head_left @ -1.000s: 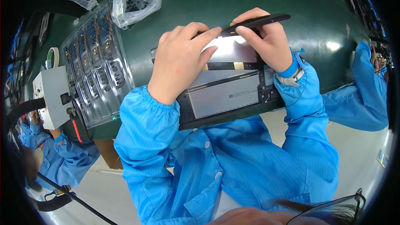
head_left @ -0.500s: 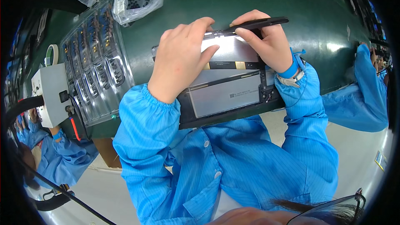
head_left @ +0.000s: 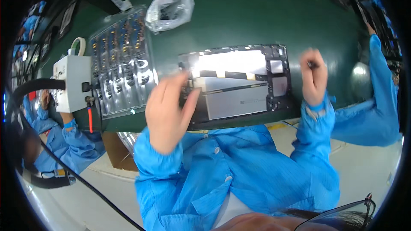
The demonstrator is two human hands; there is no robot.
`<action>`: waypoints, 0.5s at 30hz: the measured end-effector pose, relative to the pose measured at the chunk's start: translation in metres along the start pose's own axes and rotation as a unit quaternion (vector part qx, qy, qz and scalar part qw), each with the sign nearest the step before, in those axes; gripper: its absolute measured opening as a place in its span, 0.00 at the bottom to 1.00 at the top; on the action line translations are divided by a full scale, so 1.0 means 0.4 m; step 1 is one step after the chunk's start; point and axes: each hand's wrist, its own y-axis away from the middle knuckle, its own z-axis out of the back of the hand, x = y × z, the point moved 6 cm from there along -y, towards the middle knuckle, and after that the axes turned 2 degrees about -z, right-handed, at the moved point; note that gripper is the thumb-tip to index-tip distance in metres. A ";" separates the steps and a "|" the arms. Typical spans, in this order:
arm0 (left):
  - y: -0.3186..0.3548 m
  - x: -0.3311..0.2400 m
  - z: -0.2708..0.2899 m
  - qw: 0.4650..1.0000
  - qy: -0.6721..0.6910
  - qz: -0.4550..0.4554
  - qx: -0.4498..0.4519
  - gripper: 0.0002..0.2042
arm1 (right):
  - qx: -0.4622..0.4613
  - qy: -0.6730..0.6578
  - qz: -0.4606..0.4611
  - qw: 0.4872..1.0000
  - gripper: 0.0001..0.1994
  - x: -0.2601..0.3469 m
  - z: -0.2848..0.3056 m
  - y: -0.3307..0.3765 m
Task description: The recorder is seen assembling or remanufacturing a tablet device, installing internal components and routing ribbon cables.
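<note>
- Left hand (head_left: 168, 111) was laid open, gripping nothing, on the opened tablet (head_left: 237, 85).
- Right hand (head_left: 314, 77) was clenched; contents could not be told.
- Steady downward pressure was judged advisable.

- The left hand (head_left: 169, 113) is hovering palm down with fingers spread loosely and pointing up and to the right, its outline blurred.
- The right hand (head_left: 314, 77) is curling into a loose fist, knuckles up, wrist bent.
- Both forearms, in blue cuffed sleeves, are rising from the lower edge, well apart.
</note>
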 end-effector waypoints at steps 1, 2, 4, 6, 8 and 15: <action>0.049 0.013 0.027 0.998 0.022 0.063 0.001 0.17 | 0.030 0.061 -0.105 0.992 0.05 -0.013 0.024 0.041; 0.103 0.037 0.036 0.992 -0.010 0.126 0.008 0.18 | 0.077 0.134 -0.159 0.975 0.08 -0.030 0.027 0.077; 0.187 0.040 0.024 0.985 -0.040 0.155 0.070 0.20 | 0.204 0.190 -0.191 0.941 0.28 -0.054 0.006 0.140; 0.223 0.043 -0.007 0.983 -0.025 0.154 0.099 0.21 | 0.243 0.149 -0.199 0.938 0.45 -0.051 -0.019 0.187; 0.229 0.020 -0.019 0.992 -0.075 0.077 0.065 0.19 | 0.244 0.120 -0.176 0.946 0.51 -0.041 -0.037 0.213; 0.171 0.024 0.003 0.985 -0.152 -0.037 0.075 0.13 | 0.200 0.163 -0.166 0.952 0.44 -0.048 -0.050 0.200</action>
